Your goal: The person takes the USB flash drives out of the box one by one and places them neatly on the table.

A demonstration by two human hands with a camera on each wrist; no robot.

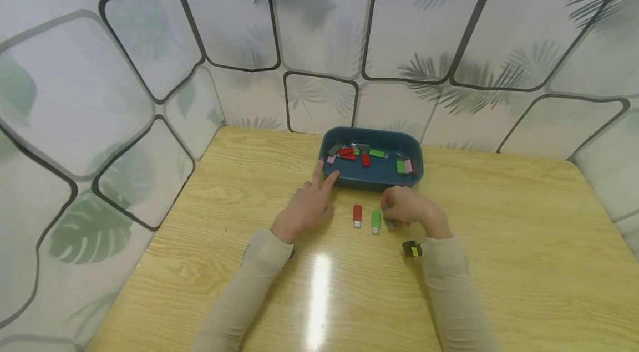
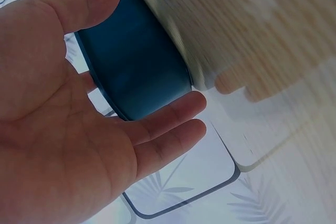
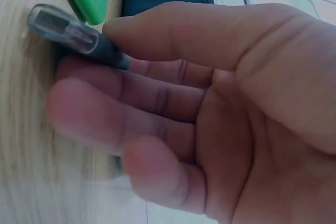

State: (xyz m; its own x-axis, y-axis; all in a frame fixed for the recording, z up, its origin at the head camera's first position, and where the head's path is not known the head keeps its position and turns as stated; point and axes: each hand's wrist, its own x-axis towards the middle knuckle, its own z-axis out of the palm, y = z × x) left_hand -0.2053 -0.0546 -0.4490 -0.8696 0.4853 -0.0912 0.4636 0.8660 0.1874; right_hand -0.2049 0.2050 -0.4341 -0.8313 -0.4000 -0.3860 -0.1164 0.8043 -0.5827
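My right hand (image 1: 413, 209) pinches a dark grey USB flash drive (image 3: 105, 51) with a clear cap between thumb and fingers, low over the wooden table. Just left of it lie a green USB flash drive (image 1: 376, 219) and a red USB flash drive (image 1: 357, 213), side by side with their plug ends towards me. My left hand (image 1: 305, 207) is at the near left corner of a dark blue tray (image 1: 366, 181), its fingers spread; in the left wrist view some fingers pass along the tray's outer wall (image 2: 131, 51).
Inside the tray several more flash drives lie scattered, among them a red one (image 1: 365, 160), a green one (image 1: 376, 153) and a pink one (image 1: 408, 166). A patterned wall (image 1: 319, 102) stands right behind the tray. The table (image 1: 524, 241) extends to both sides.
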